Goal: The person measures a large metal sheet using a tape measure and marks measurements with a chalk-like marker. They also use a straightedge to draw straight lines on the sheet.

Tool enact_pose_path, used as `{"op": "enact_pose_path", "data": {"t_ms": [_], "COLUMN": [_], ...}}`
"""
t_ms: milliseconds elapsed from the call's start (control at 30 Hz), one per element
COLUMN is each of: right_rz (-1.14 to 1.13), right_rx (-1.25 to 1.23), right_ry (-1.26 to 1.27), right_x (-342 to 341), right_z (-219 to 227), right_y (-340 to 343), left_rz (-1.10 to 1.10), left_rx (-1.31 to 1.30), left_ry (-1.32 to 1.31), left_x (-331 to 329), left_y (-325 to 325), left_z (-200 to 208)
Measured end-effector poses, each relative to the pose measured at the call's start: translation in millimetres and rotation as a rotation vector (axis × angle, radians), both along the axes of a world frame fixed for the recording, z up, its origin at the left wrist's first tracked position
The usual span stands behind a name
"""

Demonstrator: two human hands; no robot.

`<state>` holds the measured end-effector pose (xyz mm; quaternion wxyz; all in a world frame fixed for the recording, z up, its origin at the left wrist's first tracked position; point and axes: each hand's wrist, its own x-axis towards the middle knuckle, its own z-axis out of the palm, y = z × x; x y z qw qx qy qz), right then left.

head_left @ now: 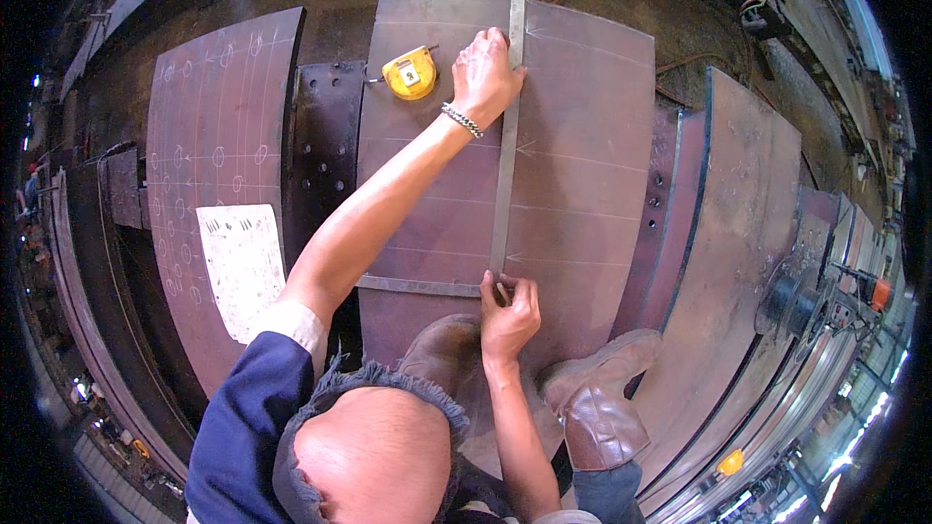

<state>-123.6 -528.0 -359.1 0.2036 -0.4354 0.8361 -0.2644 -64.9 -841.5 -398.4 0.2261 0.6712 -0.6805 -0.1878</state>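
Note:
A long steel square (506, 165) lies on a reddish-brown steel plate (582, 87); its long blade points away from me and its short leg runs left. My left hand (488, 73), with a chain bracelet at the wrist, is closed over the blade near its far end and presses it to the plate. Close to the square's corner, my right hand (512, 318) pinches what looks like a short, thin pale stick, mostly hidden by the fingers. White lines with arrowheads cross the plate. A yellow tape measure (410, 74) rests left of my left hand.
On the left stands another plate (218, 116) marked with white lines and circles, with a stained paper sheet (240, 267) on it. My brown shoes (602, 374) are on the near part of the middle plate. More steel plates (743, 165) lie to the right, beside a machine (825, 301).

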Motion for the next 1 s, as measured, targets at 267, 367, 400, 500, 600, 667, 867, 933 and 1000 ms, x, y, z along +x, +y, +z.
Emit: {"op": "enact_pose_path", "data": {"t_ms": [267, 367, 400, 500, 600, 667, 867, 933, 1000], "right_rz": [0.011, -0.013, -0.027, -0.025, -0.031, -0.010, -0.018, -0.019, -0.023], "right_rx": [-0.034, -0.040, -0.051, -0.060, -0.078, -0.086, -0.048, -0.071, -0.098], "right_ry": [-0.018, -0.046, -0.071, -0.077, -0.058, -0.021, 0.015, 0.004, 0.024], "right_x": [-4.0, -4.1, -2.9, -2.5, -0.9, -0.5, -6.8, -2.7, -5.2], "right_z": [-7.9, -9.1, -10.2, -11.3, -19.5, -16.5, -17.0, -15.5, -15.1], "right_y": [2.7, 5.0, 5.6, 5.3, 9.6, 10.0, 11.5, 7.9, 8.7], "left_rz": [0.073, 0.133, 0.146, 0.167, 0.163, 0.125, 0.144, 0.152, 0.138], "left_rx": [0.102, 0.117, 0.125, 0.134, 0.132, 0.118, 0.030, 0.077, 0.117], "left_ry": [0.166, 0.173, 0.189, 0.218, 0.228, 0.169, 0.186, 0.208, 0.231], "left_x": [2.4, -2.4, -1.6, -1.0, -0.8, 2.0, -6.9, 0.7, -5.0], "left_y": [-3.2, -2.9, -1.8, -2.2, -2.1, 0.8, -3.2, -7.2, -6.9], "left_z": [5.5, 5.3, 4.6, 4.5, 6.9, -0.2, -3.3, 0.4, 3.7]}}
